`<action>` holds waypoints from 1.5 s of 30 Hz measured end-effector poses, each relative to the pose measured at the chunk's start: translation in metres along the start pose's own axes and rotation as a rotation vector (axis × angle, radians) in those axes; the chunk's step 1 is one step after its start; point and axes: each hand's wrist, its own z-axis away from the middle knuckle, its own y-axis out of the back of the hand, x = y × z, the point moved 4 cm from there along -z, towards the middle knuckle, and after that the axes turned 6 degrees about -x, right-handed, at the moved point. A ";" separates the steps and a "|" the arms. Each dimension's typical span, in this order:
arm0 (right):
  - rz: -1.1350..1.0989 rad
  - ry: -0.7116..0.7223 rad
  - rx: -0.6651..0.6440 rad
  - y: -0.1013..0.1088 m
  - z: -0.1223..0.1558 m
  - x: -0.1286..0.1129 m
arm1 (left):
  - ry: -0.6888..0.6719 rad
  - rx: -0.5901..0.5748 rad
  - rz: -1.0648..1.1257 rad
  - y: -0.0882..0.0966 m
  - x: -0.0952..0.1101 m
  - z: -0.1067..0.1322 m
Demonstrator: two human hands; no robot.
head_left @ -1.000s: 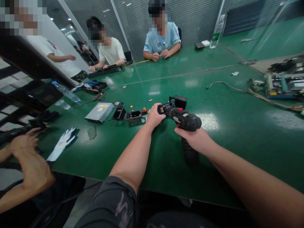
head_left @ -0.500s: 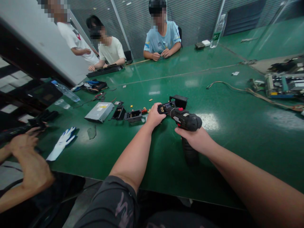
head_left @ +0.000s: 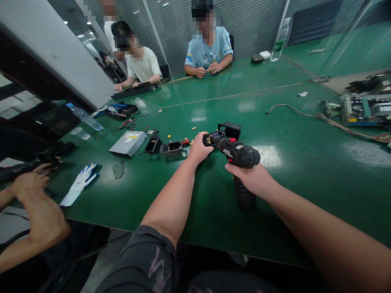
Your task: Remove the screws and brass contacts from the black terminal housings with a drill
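My right hand is wrapped round the grip of a black cordless drill with red buttons. The drill's front end points away to the left, at a black plastic housing with gold-coloured contacts. My left hand grips the near left end of that housing and keeps it on the green table. Where the drill's tip meets the housing is too small to make out. Left of my left hand stand two similar open black housings, one by some red wires and another beside it.
A silver disc drive, a white-and-blue glove and a water bottle lie to the left. Circuit boards with trailing cables are at the right. A co-worker's arms are at the left edge; other people sit across the table.
My hands, the drill and the housing hold the same place. The standing person at the back left has shifted to the right, behind a seated person.
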 end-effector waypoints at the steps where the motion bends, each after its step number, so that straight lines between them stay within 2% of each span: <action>1: -0.004 0.000 -0.002 0.000 0.000 0.000 | 0.000 0.001 -0.003 0.001 0.002 0.000; 24: -0.011 -0.040 0.012 0.000 0.002 0.002 | 0.051 -0.023 -0.020 0.005 0.011 0.004; 30: -0.032 -0.010 0.023 0.000 0.002 0.001 | 0.049 -0.022 -0.014 0.005 0.010 0.004; 35: -0.038 -0.060 0.005 0.000 0.002 0.000 | 0.050 -0.025 -0.008 0.004 0.009 0.003; 39: -0.016 -0.023 0.023 0.001 0.002 -0.001 | 0.032 -0.014 -0.012 0.004 0.009 0.003; 45: -0.002 -0.010 -0.027 0.000 0.000 -0.001 | 0.036 -0.014 -0.008 0.004 0.009 0.003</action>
